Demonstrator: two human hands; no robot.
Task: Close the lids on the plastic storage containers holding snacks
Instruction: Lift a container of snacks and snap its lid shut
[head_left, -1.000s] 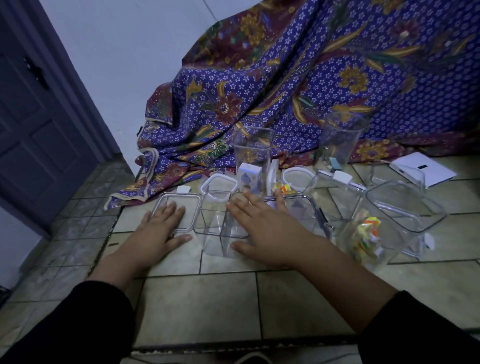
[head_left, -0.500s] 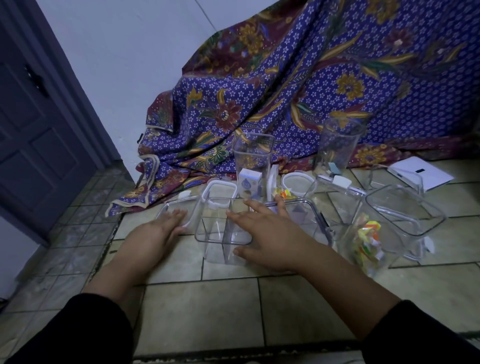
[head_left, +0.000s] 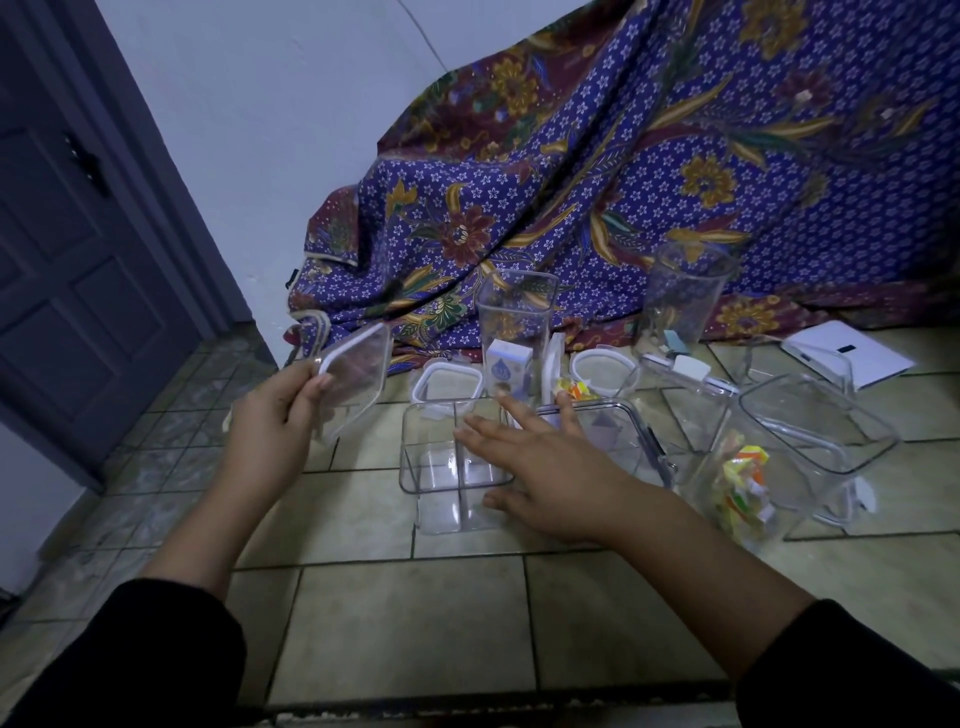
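My left hand (head_left: 270, 426) grips a clear rectangular lid (head_left: 356, 382) by its near edge and holds it tilted above the floor, left of the containers. My right hand (head_left: 545, 467) lies flat with fingers spread on the right rim of a clear open container (head_left: 441, 467) that stands on the tiles. A clear container with colourful wrapped snacks (head_left: 743, 483) lies tilted at the right, its mouth open. A tall clear container (head_left: 514, 332) with a small white box inside stands behind.
Two white-rimmed lids (head_left: 447, 384) (head_left: 602, 366) lie on the tiled floor near the patterned purple cloth (head_left: 623, 182). Another tall clear container (head_left: 685, 301) and a white flat box (head_left: 852, 353) sit at the back right. A dark door (head_left: 78, 234) is at the left.
My left hand has picked the clear lid up off the floor and raised it, tilted. My right hand has stayed on the open container.
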